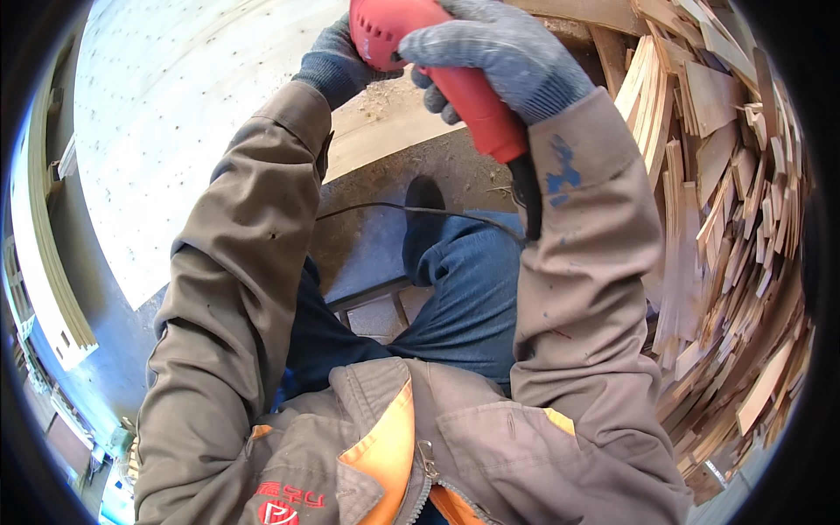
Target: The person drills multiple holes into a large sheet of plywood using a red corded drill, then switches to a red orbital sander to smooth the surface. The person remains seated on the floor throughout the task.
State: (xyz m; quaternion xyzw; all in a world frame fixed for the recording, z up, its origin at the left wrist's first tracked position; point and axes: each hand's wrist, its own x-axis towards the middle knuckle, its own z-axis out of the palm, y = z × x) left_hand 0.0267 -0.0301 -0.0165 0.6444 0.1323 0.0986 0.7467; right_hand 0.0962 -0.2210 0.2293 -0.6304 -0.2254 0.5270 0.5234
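A red corded power tool (477,105) is held at the top of the view, over the edge of a large pale board. Its rounded housing has vent slots, and its working end is out of sight. My right hand (512,57), in a grey knitted glove, is closed around the red body. My left hand (337,61), gloved as well, grips the housing's left side, with most of its fingers hidden. A black cord (385,206) runs from the handle across above my legs. Wood dust and chips lie on the board (175,149) beneath the tool.
Offcuts and thin wood strips (722,201) are heaped along the right side. A stack of boards (44,210) stands at the far left. My shoe (424,192) rests on the dusty floor (367,249) below the board's near edge.
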